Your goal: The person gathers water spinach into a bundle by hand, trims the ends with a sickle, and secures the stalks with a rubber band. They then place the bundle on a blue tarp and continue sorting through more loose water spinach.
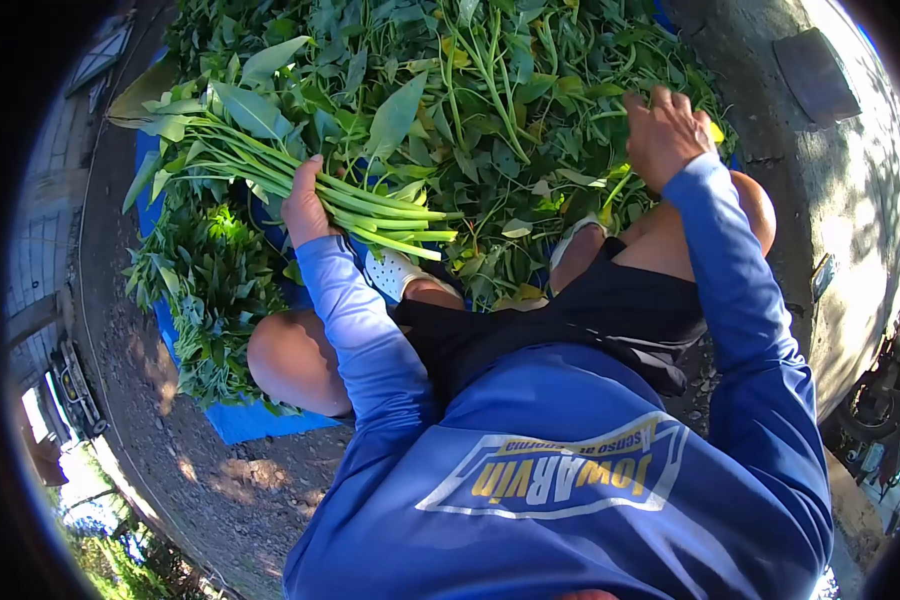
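My left hand [306, 205] is closed round a bundle of water spinach [370, 212]. Its pale green cut stems point right, and the long leaves spread out to the left. At the right side of a large heap of loose greens [510, 90], my right hand [667, 137] is down among the leaves. Its fingers are curled, with the tips hidden, so what they grip cannot be made out. A green stem [620, 186] lies just below that hand. Some leaves in the heap are yellow.
A blue sheet [255, 422] lies under the greens. More leafy bunches [215, 285] rest by my left knee. My feet in white clogs [394, 272] stand at the heap's near edge. A concrete ledge [820, 210] runs along the right, with a grey block [816, 76] on it.
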The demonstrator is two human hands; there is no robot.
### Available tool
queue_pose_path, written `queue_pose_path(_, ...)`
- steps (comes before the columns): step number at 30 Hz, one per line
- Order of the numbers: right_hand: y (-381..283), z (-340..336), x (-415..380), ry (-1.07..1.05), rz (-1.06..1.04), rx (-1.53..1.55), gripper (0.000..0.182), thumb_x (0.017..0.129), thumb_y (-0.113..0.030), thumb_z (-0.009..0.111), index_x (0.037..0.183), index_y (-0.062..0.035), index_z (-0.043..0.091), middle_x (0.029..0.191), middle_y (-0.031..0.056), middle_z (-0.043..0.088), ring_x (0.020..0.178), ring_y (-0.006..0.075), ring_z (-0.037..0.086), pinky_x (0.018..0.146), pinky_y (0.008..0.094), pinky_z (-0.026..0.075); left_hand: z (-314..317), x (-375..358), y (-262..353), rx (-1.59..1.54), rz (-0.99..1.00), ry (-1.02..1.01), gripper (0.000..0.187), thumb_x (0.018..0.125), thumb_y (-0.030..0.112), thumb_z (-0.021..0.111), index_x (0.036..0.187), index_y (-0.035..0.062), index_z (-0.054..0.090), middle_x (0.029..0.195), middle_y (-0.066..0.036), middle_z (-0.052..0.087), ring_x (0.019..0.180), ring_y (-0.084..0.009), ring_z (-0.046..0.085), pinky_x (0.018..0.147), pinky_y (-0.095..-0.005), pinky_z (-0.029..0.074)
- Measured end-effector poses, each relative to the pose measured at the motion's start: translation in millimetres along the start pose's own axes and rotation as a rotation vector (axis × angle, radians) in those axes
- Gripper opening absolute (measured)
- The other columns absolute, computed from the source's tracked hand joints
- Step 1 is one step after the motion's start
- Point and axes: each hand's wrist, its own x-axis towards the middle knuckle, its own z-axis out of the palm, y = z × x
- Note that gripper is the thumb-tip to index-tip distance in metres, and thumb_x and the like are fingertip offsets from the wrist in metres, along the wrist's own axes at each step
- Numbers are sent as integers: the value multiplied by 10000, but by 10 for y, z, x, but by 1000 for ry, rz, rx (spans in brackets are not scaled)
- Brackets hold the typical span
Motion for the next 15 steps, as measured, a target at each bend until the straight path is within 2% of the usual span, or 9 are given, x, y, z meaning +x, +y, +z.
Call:
queue_pose_path(1,3,-50,163,-2,134,-115,493,911,-218,664,1384,-88,614,1329,203,620,1222,412,608,1012,556,498,39,-50,11,23,-10,11,285,867,184,812,1039,1,677,945,-103,707,755,-242,697,692,-375,603)
queue_pose_path(3,-135,98,514,-26,138,314,472,923,-255,655,1362,-82,629,1334,233,635,1253,425,608,1063,520,490,169,-91,-17,39,-20,13,286,851,147,816,1025,-30,675,935,-113,698,754,-242,696,680,-379,602)
queue_pose_path(4,-276,345,684,-106,160,597,425,921,-291,645,1284,-74,684,1286,245,685,1227,416,645,1076,473,504,200,-72,-69,73,5,-17,288,845,140,818,1029,-34,681,913,-116,701,737,-240,697,685,-372,605)
queue_pose_path(5,-508,582,805,-264,211,747,351,916,-281,611,1180,-93,744,1195,239,728,1143,413,690,1037,452,536,234,-68,-122,70,8,-42,283,842,137,819,1022,-35,685,914,-117,702,724,-240,698,675,-369,606)
queue_pose_path(6,-757,762,843,-356,235,688,300,909,-252,604,1118,-121,774,1170,222,739,1116,422,699,1017,461,550,279,-62,-176,65,14,-68,279,839,135,820,1015,-37,689,915,-118,703,710,-239,698,665,-366,606)
queue_pose_path(8,-1121,1378,875,-171,292,761,259,889,-217,651,1098,-113,765,1155,209,738,1090,423,698,978,493,552,317,-30,-287,87,26,-94,247,827,115,819,976,-37,694,875,-114,713,656,-245,707,604,-365,605)
queue_pose_path(9,-1235,1498,911,-9,290,845,261,900,-240,667,1105,-108,756,1154,197,728,1087,418,690,966,503,547,305,-33,-335,96,8,-91,279,808,82,814,1010,-40,665,897,-113,702,660,-238,691,596,-365,612)
queue_pose_path(12,-1487,1555,1246,167,408,860,280,909,-271,675,1122,-106,750,1155,187,716,1094,413,681,973,496,542,282,-38,-449,124,-10,-74,370,772,52,823,1068,-41,622,921,-114,691,664,-235,674,583,-366,617)
queue_pose_path(15,-1438,1559,1571,10,409,819,304,909,-292,684,1137,-108,765,1200,175,732,1135,412,677,1004,482,537,255,-33,-576,109,-17,-78,407,761,51,830,1104,-31,626,916,-107,690,680,-237,679,571,-375,612)
